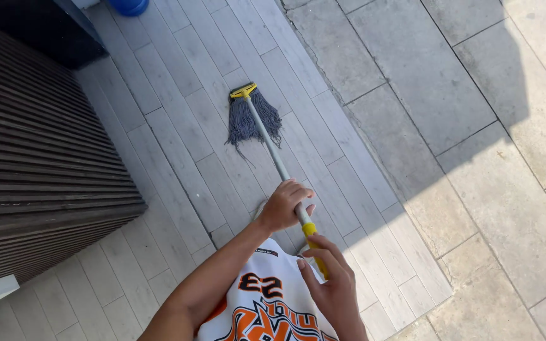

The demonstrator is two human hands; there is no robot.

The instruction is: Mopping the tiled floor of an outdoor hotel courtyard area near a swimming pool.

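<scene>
A mop with a grey string head (252,120) and a yellow clamp (243,92) rests on pale plank-like floor tiles (178,158). Its grey shaft (272,148) runs diagonally back toward me and ends in a yellow grip (311,235). My left hand (284,205) is wrapped around the shaft just above the yellow grip. Lower down, my right hand (328,284) is closed on the yellow grip's end, close to my white and orange shirt (266,309).
A dark slatted structure (39,164) fills the left side, beside the plank tiles. A blue round object (129,6) sits at the top edge. Larger stone paving slabs (437,95) lie to the right, partly in sunlight at the far right.
</scene>
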